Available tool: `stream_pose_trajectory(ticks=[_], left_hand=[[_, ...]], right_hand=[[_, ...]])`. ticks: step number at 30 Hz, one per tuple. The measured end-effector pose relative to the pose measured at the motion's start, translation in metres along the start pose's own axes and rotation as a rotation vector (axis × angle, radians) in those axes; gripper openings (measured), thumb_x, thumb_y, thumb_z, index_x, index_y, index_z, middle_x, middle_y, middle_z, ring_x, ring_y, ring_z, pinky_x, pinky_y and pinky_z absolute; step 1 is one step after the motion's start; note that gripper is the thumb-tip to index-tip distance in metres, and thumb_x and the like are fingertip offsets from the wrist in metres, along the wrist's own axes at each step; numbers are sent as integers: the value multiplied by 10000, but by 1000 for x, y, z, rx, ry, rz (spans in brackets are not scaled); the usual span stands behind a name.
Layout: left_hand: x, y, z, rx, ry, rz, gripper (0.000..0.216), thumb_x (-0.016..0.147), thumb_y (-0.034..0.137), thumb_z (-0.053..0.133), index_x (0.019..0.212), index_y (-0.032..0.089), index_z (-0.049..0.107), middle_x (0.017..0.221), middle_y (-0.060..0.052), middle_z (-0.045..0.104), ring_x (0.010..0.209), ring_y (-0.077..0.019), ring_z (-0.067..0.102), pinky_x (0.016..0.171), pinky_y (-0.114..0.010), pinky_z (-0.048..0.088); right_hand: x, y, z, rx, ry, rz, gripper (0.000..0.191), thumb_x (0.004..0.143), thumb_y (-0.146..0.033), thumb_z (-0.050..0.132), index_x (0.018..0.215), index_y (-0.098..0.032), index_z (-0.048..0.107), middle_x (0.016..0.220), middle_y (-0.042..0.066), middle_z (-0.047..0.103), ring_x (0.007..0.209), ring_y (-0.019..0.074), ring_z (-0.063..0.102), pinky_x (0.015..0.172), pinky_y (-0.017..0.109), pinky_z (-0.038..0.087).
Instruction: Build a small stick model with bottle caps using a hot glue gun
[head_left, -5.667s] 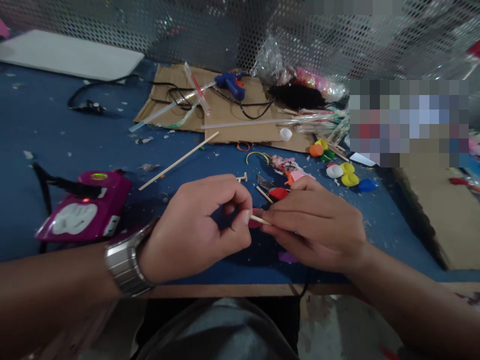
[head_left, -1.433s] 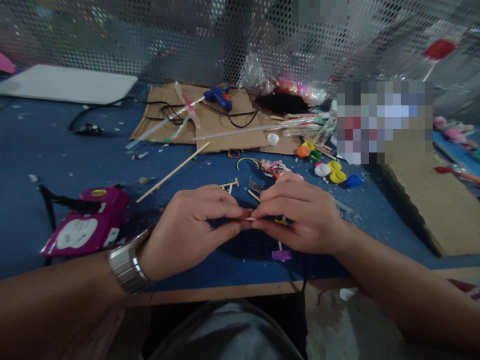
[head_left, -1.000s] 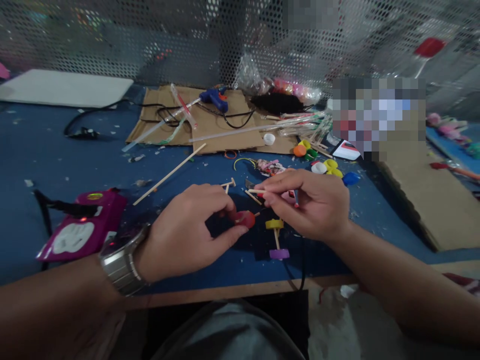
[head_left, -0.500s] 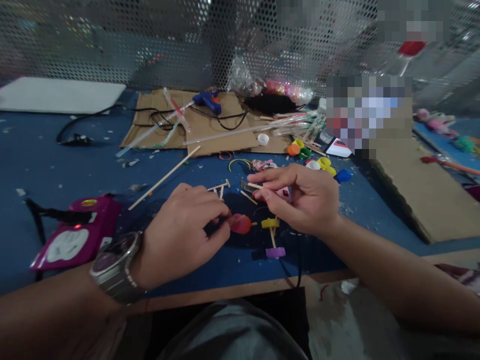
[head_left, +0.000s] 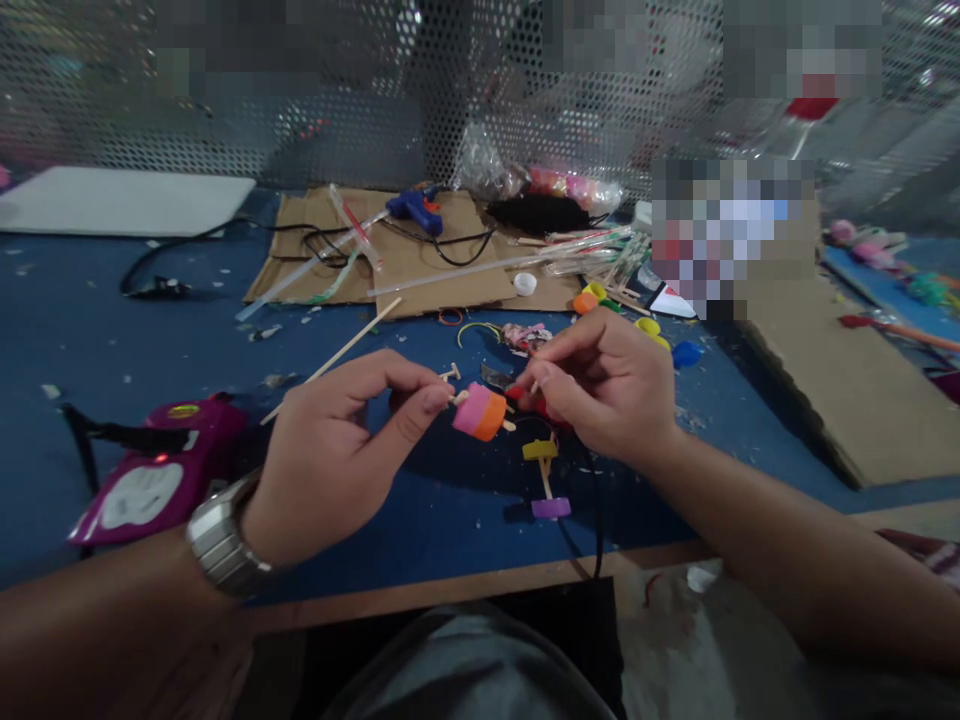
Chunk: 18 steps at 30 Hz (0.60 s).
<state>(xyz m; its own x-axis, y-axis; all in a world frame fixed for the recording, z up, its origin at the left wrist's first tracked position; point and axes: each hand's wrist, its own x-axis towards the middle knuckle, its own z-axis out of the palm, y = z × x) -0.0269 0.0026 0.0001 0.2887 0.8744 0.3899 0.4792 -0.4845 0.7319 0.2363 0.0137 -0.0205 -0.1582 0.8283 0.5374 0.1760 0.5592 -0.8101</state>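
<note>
Between thumb and forefinger, my left hand (head_left: 349,440) pinches the end of a wooden stick that runs into a joined pink and orange cap piece (head_left: 480,412), raised above the blue tabletop. Another stick end pokes out of its orange side. My right hand (head_left: 611,390), fingers closed, holds a short wooden stick (head_left: 535,387), mostly hidden by the fingers. Below it lies a stick axle with a yellow cap (head_left: 539,450) and a purple cap (head_left: 551,508) as wheels. A dark blade (head_left: 495,376) shows beside the right fingertips.
A blue glue gun (head_left: 416,208) rests on cardboard (head_left: 442,285) at the back. Several plastic caps (head_left: 585,303) and sticks lie right of it. A long stick (head_left: 352,345) and a magenta pouch (head_left: 161,470) are at left. More cardboard (head_left: 862,370) lies right.
My left hand has lifted and turned the pink and orange cap piece, bringing it clearly into view. The right hand has drawn its stick back and tilted it downward.
</note>
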Motion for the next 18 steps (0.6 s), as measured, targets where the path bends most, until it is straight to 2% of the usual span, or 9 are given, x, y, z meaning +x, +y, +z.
stream_pose_trajectory(ticks=[2, 8, 13, 18], left_hand=[[-1, -1, 0, -25, 33, -7, 140, 1074, 328, 720, 976, 245, 776, 937, -16, 810, 820, -178, 715, 768, -327, 569], [0, 1, 2, -60, 123, 5, 83, 1035, 253, 753, 958, 245, 783, 892, 8, 801, 779, -150, 700, 737, -288, 557], [0, -1, 3, -57, 118, 8, 72, 1030, 240, 759, 965, 250, 788, 897, 16, 798, 784, -135, 689, 729, -280, 537], [-2, -1, 3, -66, 114, 21, 65, 1042, 240, 747, 990, 245, 784, 914, 11, 790, 799, -135, 682, 722, -287, 522]], right_hand=[[1, -1, -1, -84, -47, -43, 35, 999, -166, 740, 1020, -192, 729, 830, 13, 831, 607, 129, 791, 531, 214, 602], [5, -10, -5, -326, -226, -323, 157, 995, -97, 697, 1061, -205, 789, 890, 20, 878, 756, 131, 821, 721, 222, 629], [1, -15, -4, -373, -214, -344, 103, 1004, -163, 765, 1095, -205, 787, 821, -3, 855, 620, 107, 764, 630, 196, 603], [1, -15, -4, -400, -241, -354, 83, 1010, -201, 777, 1093, -202, 781, 798, -18, 847, 606, 104, 760, 618, 189, 597]])
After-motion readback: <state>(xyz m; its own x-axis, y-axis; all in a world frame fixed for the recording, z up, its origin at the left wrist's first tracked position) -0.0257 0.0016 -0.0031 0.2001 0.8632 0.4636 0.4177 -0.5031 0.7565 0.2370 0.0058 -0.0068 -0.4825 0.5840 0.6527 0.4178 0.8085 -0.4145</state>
